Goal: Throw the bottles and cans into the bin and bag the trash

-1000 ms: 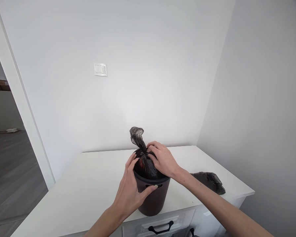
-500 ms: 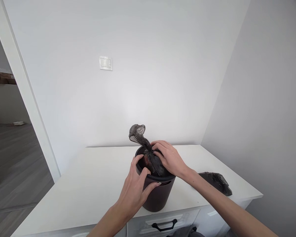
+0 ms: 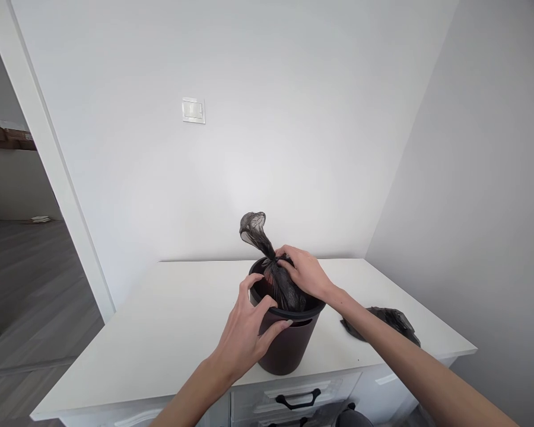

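The left hand (image 3: 244,335), half-curled, grips the rim of a smooth, dark, tapered round bin (image 3: 289,347) on a flat white cabinet (image 3: 173,332); the right hand (image 3: 306,274), nearly closed, pinches the crinkled, thin black plastic bag (image 3: 288,292) inside, slightly higher than before.

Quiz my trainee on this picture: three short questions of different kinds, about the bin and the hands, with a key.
1. Which part of the bag are the fingers of the right hand at?
A) its bottom
B) its gathered neck
C) its flared top end

2. Fill in the side, as the camera sees it: a piece of black plastic lies to the ____ of the bin.

3. True or false: the left hand is clear of the bin.

Key: 1. B. 2. Right. 3. False; it is on the bin's rim, thumb outside.
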Motion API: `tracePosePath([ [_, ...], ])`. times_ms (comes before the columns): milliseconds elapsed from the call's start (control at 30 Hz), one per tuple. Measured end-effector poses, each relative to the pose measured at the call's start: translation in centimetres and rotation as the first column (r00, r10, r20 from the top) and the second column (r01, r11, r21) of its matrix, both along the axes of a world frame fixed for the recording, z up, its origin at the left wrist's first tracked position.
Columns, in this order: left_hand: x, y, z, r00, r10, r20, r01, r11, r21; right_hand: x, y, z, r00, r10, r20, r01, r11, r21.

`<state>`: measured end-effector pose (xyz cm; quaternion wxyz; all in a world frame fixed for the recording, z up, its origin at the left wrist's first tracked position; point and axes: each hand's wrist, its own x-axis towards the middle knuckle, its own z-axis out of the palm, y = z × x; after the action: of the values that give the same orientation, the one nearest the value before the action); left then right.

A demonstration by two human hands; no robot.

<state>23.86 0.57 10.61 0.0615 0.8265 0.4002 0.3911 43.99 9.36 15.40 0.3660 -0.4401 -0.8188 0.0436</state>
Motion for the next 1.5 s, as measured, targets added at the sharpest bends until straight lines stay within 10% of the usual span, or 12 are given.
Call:
tracePosePath([
  [833,0.8,1.9,-0.4,0.996,0.008,0.092,-0.016,0.996,0.087,1.8,2.5,0.0,0.968,-0.098,-0.231,0.079,0.993,-0.093],
  [1200,0.9,2.6,0.9,0.995,0.061,0.080,-0.065,0.996,0.054,0.5,-0.2,1.0,0.988,0.011,-0.152,-0.002,0.998,0.058],
  [1500,-2.0,3.9,2.7,0.972,-0.235,0.026,0.234,0.972,0.031,2.1,-2.4,0.6,0.943,0.269,-0.198,-0.237,0.956,0.171],
])
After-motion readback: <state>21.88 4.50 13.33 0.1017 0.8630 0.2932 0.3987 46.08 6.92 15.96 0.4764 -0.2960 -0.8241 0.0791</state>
